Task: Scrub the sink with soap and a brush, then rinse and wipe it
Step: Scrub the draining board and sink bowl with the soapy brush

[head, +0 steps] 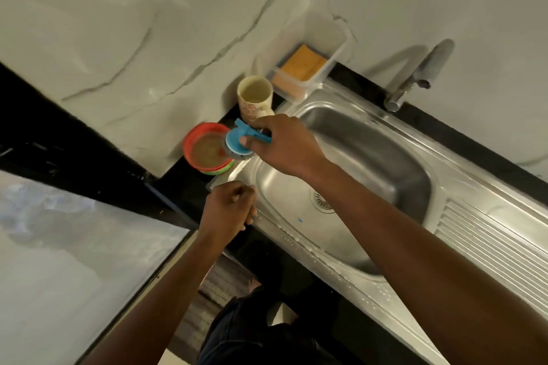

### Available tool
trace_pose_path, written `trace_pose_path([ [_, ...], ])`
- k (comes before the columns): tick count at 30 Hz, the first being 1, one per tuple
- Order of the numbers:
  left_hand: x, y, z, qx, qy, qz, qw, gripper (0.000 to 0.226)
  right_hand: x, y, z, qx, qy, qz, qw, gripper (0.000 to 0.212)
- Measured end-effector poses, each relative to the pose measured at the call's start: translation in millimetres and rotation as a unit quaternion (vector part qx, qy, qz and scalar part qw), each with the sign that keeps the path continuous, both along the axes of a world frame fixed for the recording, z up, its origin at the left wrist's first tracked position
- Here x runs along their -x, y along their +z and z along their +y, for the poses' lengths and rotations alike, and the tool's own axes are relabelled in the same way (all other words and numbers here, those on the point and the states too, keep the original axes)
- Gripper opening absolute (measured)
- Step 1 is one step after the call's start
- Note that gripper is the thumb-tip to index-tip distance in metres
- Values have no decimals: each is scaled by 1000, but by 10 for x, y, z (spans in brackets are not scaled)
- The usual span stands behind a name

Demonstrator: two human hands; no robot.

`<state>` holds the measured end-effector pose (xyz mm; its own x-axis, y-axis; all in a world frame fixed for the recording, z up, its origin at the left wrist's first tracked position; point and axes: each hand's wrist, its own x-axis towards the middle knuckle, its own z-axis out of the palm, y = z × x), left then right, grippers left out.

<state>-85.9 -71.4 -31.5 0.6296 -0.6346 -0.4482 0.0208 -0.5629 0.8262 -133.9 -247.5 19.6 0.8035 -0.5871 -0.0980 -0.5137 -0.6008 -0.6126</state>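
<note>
My right hand [281, 142] grips a blue brush [237, 142] by its handle, holding its round head over a red soap tub [204, 147] that stands on the black counter left of the sink. The stainless steel sink [415, 163] has a wet basin with a drain strainer [321, 201] near its middle. My left hand [229, 207] rests on the sink's near left rim with fingers curled, and I see nothing in it.
A cream mug [255, 95] stands behind the tub. A clear box with an orange sponge [304, 64] sits at the wall. The tap [415, 77] rises behind the basin. A ribbed drainboard [480, 240] lies to the right. Marble-look wall behind.
</note>
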Motion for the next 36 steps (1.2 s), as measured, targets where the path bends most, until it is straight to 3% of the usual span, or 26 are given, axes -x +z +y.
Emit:
trace_pose_path([
  [6,458,-2,-399,15,-87,-1,996,32,1258,201,-182,-52,-117,-13,992,25],
  [13,1284,-39,-871,20,-180,2,983,30,2746,146,-299,-57,-248,-36,966,32],
  [20,2013,-66,-1175,25,-268,1,963,29,3964,-135,-321,-38,-362,57,930,41],
  [25,2229,-94,-1246,21,-293,4,956,29,4277,-448,-369,-5,-402,122,908,45],
  [30,2268,-102,-1257,15,-286,4,958,30,4142,-709,-480,24,-435,119,892,45],
  [36,2289,-179,-1263,3,-294,5,956,30,4038,-798,-295,2,-332,122,935,46],
])
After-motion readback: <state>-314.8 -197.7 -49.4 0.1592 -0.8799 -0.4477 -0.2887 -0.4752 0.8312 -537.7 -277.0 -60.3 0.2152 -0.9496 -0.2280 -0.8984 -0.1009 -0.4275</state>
